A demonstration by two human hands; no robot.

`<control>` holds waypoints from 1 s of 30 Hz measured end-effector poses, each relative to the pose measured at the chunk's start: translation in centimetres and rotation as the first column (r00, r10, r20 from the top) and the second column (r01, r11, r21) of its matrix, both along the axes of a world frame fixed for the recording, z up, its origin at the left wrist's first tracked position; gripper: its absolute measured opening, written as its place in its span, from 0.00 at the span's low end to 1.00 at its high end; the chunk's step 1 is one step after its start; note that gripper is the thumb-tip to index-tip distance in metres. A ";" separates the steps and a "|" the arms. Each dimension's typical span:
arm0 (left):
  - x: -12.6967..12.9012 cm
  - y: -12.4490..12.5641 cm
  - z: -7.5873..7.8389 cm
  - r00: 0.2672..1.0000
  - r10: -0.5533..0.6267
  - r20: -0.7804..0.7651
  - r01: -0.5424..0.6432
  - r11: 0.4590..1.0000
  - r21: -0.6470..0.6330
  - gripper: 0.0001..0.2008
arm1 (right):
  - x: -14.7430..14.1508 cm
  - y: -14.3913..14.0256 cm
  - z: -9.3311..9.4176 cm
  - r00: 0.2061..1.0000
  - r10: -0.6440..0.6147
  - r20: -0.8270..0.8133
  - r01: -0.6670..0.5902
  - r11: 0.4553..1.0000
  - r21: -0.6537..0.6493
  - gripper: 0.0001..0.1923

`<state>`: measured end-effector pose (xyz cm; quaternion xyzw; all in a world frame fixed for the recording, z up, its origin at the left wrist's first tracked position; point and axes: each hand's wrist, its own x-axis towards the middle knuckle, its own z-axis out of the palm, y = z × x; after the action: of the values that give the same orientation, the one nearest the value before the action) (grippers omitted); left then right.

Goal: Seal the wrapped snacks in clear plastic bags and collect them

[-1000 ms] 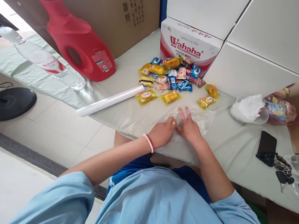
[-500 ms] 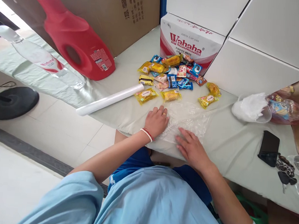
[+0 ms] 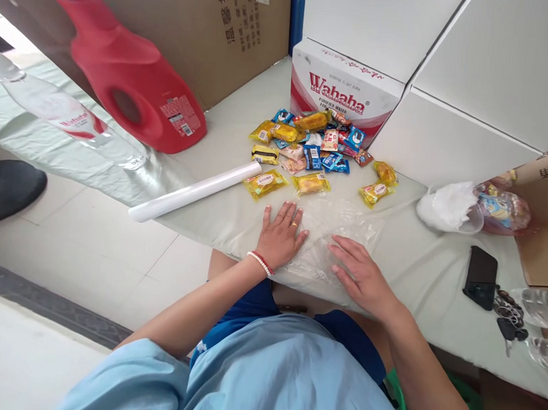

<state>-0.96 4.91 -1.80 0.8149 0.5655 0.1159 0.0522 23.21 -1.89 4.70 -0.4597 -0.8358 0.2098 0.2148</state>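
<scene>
Now, left hand [image 3: 278,239]: spread flat, palm down, at the left side of the plastic sheet [image 3: 316,232]; dragging it sideways could pull the thin sheet along and crease it.
Right hand [image 3: 360,269]: fingers loosely parted over the sheet's right part, pinching nothing visible; whether the fingertips touch it, I cannot tell.
Plastic sheet: clear and wrinkled, on the table [image 3: 405,253] between and beyond the hands; it might cling to skin and fold over if a hand lifts fast.
Yellow packets [image 3: 311,184]: just beyond the left fingertips; a forward sweep could shove them into the snack pile [image 3: 312,155] behind.
Roll [image 3: 194,191]: beyond and left of the left hand, one end seemingly past the table edge; a nudge from the left forearm [image 3: 193,305] might drop it.
Bracelet [image 3: 261,263]: around the left wrist; its beads could snag the sheet.
</scene>
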 end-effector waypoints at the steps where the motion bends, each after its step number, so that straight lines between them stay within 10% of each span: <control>1: -0.2 0.0 0.0 1.000 -0.005 0.003 0.005 1.000 -0.006 0.31 | -0.5 0.5 -0.7 0.998 0.015 0.056 -0.015 1.000 -0.010 0.23; 6: -1.5 0.4 0.1 0.999 -0.049 0.015 0.050 0.998 -0.043 0.31 | 1.1 0.3 -3.1 0.971 0.050 0.235 -0.006 0.983 -0.183 0.25; 10: -1.8 0.5 0.0 0.997 -0.065 0.040 0.067 0.996 -0.053 0.34 | 3.8 1.9 -0.8 0.988 0.028 0.153 0.026 0.940 -0.341 0.21; 18: -1.9 0.1 -0.2 0.996 -0.068 0.062 0.072 0.996 -0.058 0.36 | -3.3 18.2 1.9 0.876 -0.128 0.466 0.104 0.992 0.077 0.27; 22: -1.8 0.0 -0.2 0.997 -0.053 0.050 0.056 0.997 -0.055 0.35 | -6.9 24.0 1.3 0.736 0.161 0.658 -0.089 0.986 -0.142 0.40; 30: -2.0 0.1 -0.2 0.994 -0.063 0.091 0.068 0.996 -0.054 0.35 | 0.4 21.1 5.2 0.807 -0.271 0.524 0.223 0.963 0.153 0.32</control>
<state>-2.92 5.06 -2.01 0.8253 0.5386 0.1341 0.1042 23.60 19.18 9.93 -0.5952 -0.8034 0.0065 0.0151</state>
